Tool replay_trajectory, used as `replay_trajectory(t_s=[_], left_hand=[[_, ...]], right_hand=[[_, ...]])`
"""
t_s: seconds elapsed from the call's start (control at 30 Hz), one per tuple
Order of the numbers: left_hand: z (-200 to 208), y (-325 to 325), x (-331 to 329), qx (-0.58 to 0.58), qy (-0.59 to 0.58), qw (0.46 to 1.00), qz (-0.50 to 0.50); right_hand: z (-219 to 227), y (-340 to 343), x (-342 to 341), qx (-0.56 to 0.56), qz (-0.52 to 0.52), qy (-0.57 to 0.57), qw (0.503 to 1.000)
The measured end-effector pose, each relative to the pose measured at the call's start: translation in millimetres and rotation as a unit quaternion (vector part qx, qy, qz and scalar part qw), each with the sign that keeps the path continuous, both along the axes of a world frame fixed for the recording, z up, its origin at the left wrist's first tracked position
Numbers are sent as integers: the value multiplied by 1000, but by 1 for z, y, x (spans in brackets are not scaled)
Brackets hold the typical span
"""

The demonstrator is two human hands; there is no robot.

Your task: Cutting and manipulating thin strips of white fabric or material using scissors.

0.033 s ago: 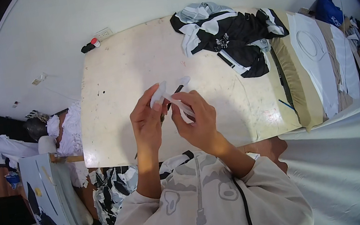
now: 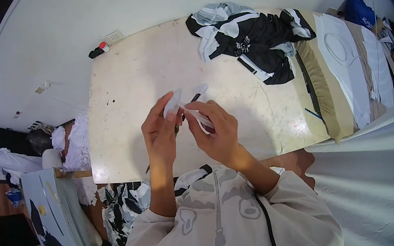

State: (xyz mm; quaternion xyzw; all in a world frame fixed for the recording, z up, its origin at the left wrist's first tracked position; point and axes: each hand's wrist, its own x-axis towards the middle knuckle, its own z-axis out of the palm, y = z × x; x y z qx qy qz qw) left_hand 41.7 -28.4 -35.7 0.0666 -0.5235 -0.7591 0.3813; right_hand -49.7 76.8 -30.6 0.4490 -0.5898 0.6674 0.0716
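From the head view, both hands are up over the table [image 2: 122, 134], close together. The left hand [image 2: 160, 133] pinches one end of a small white strip [image 2: 185, 107] between thumb and fingers. The right hand [image 2: 216, 130] has its fingers curled shut around the other end. The strip hangs in the air between them, just above the middle of the table.

The white strip looks thin, pale and a bit see-through, and it bends and folds. I think it is very light and soft, maybe a little slippery, so a gentle pinch near each end should hold it best.

At 1 o'clock from the hands lies a black and white cloth pile [image 2: 250, 38]. At 11 o'clock, by the table's far edge, sits a small black thing with a red cap [image 2: 98, 49].
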Motion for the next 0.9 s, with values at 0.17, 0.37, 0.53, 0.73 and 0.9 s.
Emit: replay_trajectory(t_s=[0.17, 0.37, 0.53, 0.73, 0.9], left_hand=[[8, 0, 0, -32, -56, 997, 32], [7, -6, 5, -41, -102, 994, 6], [14, 1, 1, -79, -151, 984, 60], [26, 4, 1, -123, -199, 968, 85], [24, 2, 2, -113, -212, 966, 90]], right_hand=[[14, 16, -10, 43, -7, -15, 999], [22, 30, -23, 76, 44, -26, 996], [32, 39, -33, 156, 123, -150, 968], [17, 28, -33, 131, 43, -41, 990], [9, 24, -41, 128, 78, -151, 977]])
